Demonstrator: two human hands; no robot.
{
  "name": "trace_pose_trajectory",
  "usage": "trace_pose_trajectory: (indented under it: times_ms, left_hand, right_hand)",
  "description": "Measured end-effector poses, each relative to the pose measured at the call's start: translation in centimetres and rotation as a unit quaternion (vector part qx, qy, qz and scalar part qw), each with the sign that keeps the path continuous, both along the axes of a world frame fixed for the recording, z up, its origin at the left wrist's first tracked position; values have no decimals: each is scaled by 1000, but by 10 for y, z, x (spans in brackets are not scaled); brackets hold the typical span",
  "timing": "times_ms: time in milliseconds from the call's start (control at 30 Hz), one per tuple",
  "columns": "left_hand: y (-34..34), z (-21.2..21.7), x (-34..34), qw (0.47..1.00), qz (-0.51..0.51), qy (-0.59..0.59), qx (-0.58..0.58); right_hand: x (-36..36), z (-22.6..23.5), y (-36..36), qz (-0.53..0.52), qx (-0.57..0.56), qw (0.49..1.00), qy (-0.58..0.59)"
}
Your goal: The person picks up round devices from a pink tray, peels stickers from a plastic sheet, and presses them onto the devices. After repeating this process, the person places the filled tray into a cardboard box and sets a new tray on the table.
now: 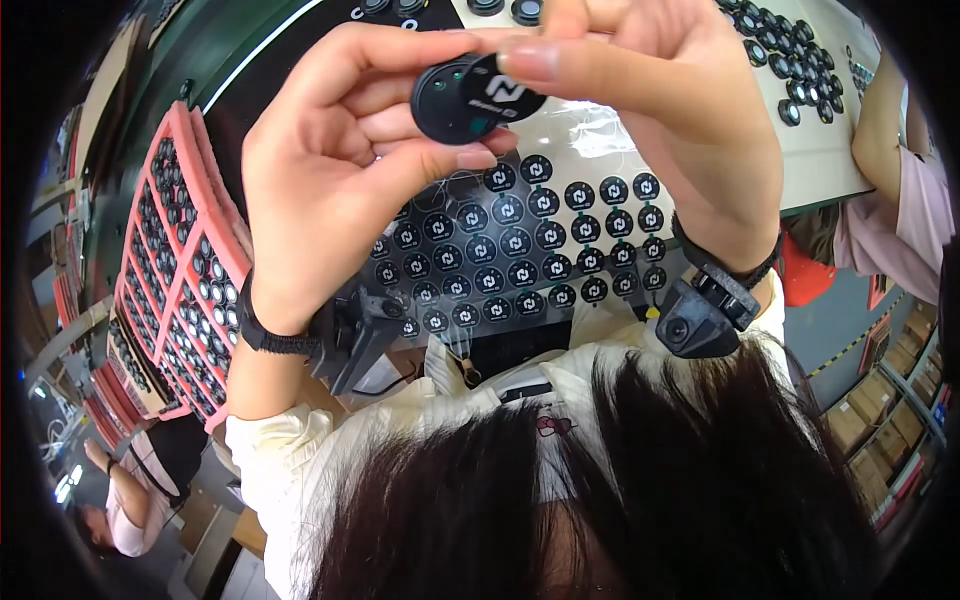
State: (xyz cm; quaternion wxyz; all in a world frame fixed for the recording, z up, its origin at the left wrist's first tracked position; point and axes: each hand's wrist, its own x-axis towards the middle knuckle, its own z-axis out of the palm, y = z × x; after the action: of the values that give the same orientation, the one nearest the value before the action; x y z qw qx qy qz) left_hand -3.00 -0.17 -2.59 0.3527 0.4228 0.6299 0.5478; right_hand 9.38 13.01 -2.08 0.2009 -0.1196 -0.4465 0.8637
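In the upper middle of the frame, my left hand (320, 165) grips a round black disc (440, 108), no long axis, by its rim; my right hand (665, 90), to its right, pinches a printed label (505, 93) overlapping the disc's right side. Whether they touch, I can't tell; the top edge crops my right hand. Beyond, round labels (514, 241) fill the centre.

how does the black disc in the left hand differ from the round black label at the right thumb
The disc shows small green spots, while the label carries white markings. The left hand holds the disc; the right hand holds the label, which partly covers the disc. Both are black and round.
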Motion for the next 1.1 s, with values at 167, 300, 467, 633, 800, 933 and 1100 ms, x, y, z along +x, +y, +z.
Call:
trace_pose_trajectory:
  times_ms: [167, 300, 467, 633, 800, 933, 1100]
  left_hand:
    - [0, 9, 11, 998, -13, -56, 38]
    - [0, 12, 17, 996, 76, 52, -17]
    - [0, 11, 18, 995, 82, 60, -3]
    - [5, 13, 24, 988, 124, 89, -13]
    - [0, 8, 9, 997, 32, -46, 61]
    - [-8, 17, 24, 998, 62, 11, 13]
    - [18, 31, 0, 987, -82, -70, -124]
  right_hand:
    - [-1, -7, -2, 24, -7, 999, 30]
    - [-3, -8, -4, 12, -17, 999, 44]
    - [-6, -9, -5, 24, -4, 999, 48]
    - [-7, -11, -6, 23, 10, 999, 43]
    - [-4, -33, 2, -42, 88, 988, 118]
    - [2, -43, -2, -140, 194, 950, 202]
    - [-8, -62, 27, -235, 332, 861, 304]
